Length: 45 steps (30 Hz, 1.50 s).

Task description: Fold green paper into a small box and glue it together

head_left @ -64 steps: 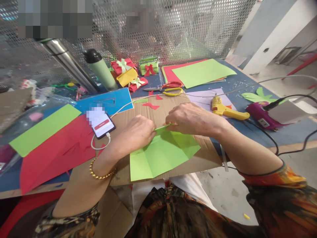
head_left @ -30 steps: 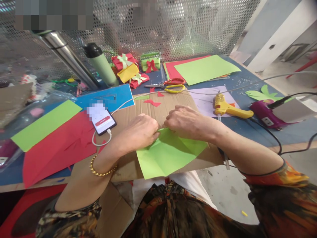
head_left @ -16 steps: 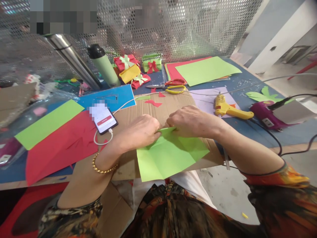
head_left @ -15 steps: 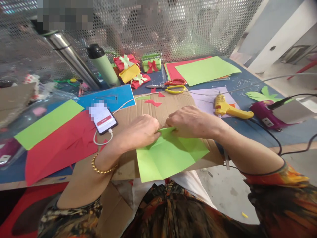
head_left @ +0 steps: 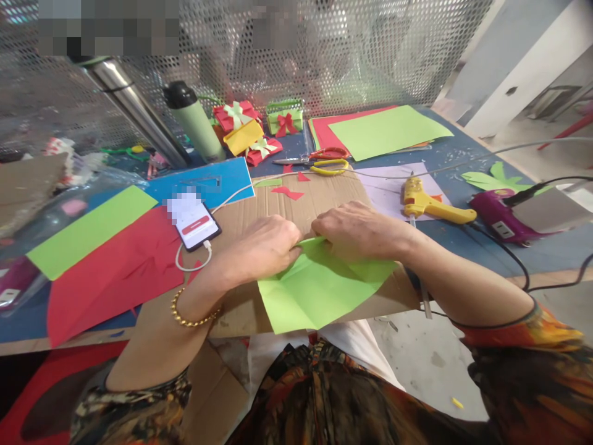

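Observation:
A creased sheet of light green paper (head_left: 319, 290) spreads over the cardboard (head_left: 241, 312), its near edge reaching toward my lap. My left hand (head_left: 271, 244) is closed on the paper's far edge, thumb against it. Close beside it, my right hand (head_left: 354, 228) grips the same edge with curled fingers. Fold lines run across the sheet, and its right part lies partly under my right hand. The fingertips of both hands are mostly hidden behind the knuckles.
On the left lie a phone (head_left: 192, 219) with a white cable and red paper (head_left: 115, 272). Scissors (head_left: 324, 162) and red scraps (head_left: 287, 193) lie beyond my hands. A yellow glue gun (head_left: 433, 204) and purple power strip (head_left: 500, 213) sit right. Bottles (head_left: 194, 120) stand behind.
The near edge of the green paper has lifted a little and shifted right. My hands stay at its far edge, with the right hand slightly lower.

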Tool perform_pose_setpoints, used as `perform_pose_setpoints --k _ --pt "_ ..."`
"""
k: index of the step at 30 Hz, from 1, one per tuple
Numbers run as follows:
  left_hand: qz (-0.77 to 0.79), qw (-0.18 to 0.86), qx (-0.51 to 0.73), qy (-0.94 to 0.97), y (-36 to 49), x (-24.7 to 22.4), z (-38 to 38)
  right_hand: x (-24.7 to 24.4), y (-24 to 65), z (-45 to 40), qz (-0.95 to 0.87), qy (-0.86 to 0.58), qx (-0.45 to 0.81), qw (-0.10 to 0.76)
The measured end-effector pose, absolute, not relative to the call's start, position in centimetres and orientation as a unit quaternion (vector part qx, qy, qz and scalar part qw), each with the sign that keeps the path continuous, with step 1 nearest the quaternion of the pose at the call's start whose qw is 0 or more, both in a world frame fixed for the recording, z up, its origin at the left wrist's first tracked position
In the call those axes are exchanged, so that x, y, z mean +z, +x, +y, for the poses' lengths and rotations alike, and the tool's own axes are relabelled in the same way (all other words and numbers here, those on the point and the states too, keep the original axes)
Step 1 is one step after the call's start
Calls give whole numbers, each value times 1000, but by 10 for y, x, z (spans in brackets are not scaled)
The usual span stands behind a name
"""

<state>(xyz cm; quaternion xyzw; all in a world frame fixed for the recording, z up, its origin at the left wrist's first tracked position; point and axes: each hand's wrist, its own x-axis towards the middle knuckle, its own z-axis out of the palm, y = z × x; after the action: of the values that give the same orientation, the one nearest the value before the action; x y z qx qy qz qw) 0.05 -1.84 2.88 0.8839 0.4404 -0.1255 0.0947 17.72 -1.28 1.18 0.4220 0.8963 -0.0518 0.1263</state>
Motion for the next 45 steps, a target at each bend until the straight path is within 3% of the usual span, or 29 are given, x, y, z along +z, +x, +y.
perform_pose_setpoints --k 7,15,22,29,37,41,45 --pt "456 90 -119 877 -3 24 -15 12 181 -15 905 409 -56 99" --pt "464 108 -131 869 -2 23 -14 14 190 -8 940 324 -100 -43" --pt "459 118 -128 872 -3 24 -13 6 190 2 935 331 -105 -66" --pt "473 200 -126 849 -13 22 -4 19 203 12 882 421 -113 -178" --pt "464 199 -120 855 -13 19 -1 6 197 11 934 275 -194 -122" --pt "446 210 -110 863 -10 18 -4 -3 187 6 937 304 -161 -60" --pt "460 211 -109 855 -11 18 -3 -7 185 5 932 327 -148 -51"
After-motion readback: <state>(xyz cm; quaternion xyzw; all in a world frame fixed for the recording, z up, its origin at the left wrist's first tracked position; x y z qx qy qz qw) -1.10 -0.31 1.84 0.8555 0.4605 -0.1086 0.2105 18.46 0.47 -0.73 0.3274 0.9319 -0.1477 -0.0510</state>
